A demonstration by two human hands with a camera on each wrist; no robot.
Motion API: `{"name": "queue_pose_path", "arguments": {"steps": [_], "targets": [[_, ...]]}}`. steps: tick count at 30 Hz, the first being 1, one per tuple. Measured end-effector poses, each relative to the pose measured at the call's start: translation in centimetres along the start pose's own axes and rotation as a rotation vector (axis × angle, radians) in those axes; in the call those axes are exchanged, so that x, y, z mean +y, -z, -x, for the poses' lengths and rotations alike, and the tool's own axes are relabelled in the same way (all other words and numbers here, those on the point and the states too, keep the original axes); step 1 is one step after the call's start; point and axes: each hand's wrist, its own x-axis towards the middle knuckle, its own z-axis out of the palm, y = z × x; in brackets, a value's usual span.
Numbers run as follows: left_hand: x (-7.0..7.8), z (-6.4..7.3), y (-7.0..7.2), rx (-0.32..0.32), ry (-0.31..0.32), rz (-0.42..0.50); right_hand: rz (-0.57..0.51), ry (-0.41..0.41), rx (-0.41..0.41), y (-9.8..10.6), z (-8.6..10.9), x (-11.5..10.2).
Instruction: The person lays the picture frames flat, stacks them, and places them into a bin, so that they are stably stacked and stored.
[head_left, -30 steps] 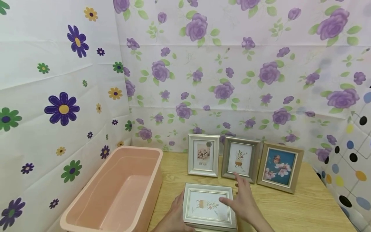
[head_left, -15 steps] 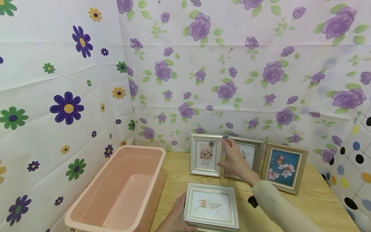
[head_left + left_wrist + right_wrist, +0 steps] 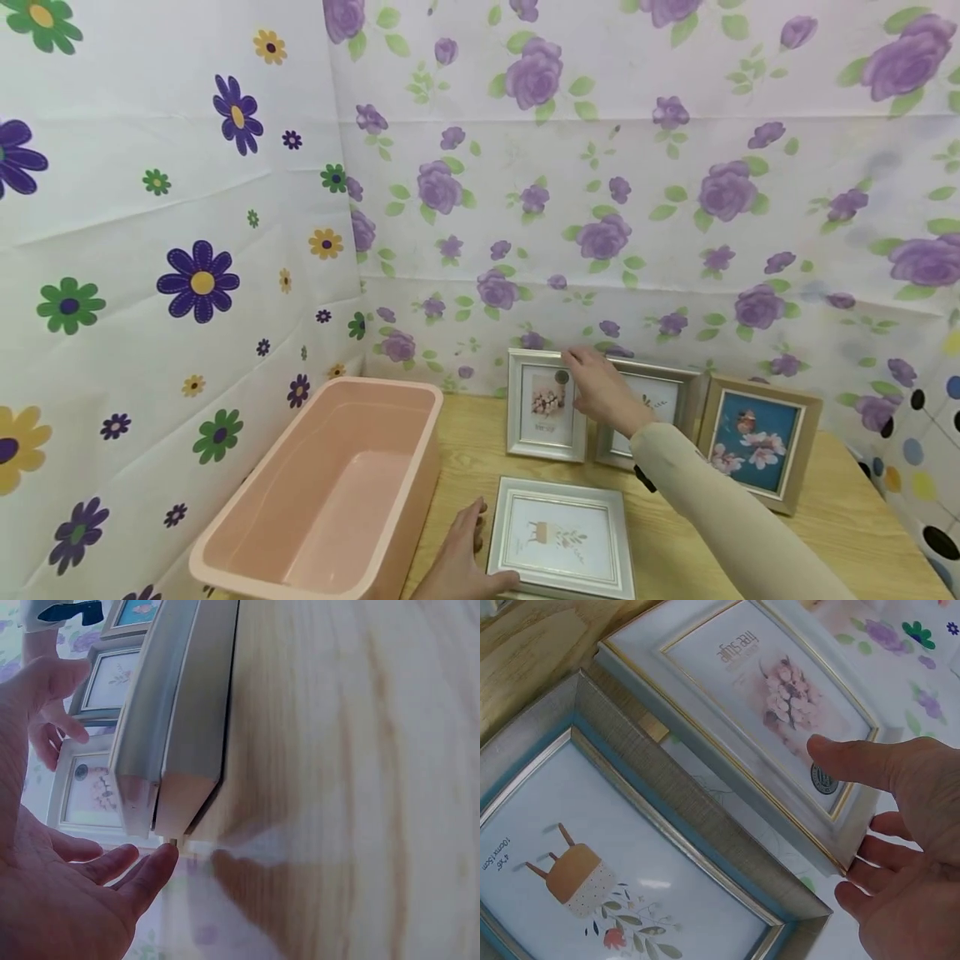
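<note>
head view: right hand arriving at the white frame's corner

since a moment ago, the right hand [image 3: 600, 387] has been crossing onto the top corner of a silvery-white rectangular frame with a blossom print [image 3: 540, 408], which is standing on the pale wooden table [image 3: 468, 437] against the flowered cloth [image 3: 480, 200]. the left hand [image 3: 461, 558] has been loosening; its fingers are now spreading beside a silver rectangular frame with a plant print [image 3: 562, 533], which is lying flat. attention seems to be shifting from the lying frame to the standing one. the beige sleeve [image 3: 720, 508] is partly covering a dark silver frame [image 3: 656, 392]; a brown-gold frame with a blue blossom picture [image 3: 757, 442] is standing beyond it. a pink plastic tub [image 3: 367, 417] is sitting at the left.

left wrist view: the left fingers are hanging apart, near the corner of the lying frame and the lower frame [image 3: 202, 682] under it; whether they are touching, i cannot tell.

right wrist view: the right thumb is lying over the white frame's front, the fingers bending around its corner; whether they are pinching it, i cannot tell. the dark silver frame is standing close beside, leaving only a narrow gap.
</note>
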Motion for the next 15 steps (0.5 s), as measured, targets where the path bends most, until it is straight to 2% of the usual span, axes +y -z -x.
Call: {"name": "queue_pose_path", "arguments": {"steps": [3, 7, 15], "targets": [[0.36, 0.19, -0.01, 0.027, -0.019, -0.016, 0.021, 0.010, -0.003, -0.12, -0.16, 0.07], [0.73, 0.30, -0.03, 0.049, -0.031, -0.058, -0.008, 0.007, 0.001, -0.21, -0.23, -0.09], [0.67, 0.29, -0.15, 0.073, -0.006, -0.092, -0.101, 0.026, -0.013, -0.32, -0.66, 0.05]]}}
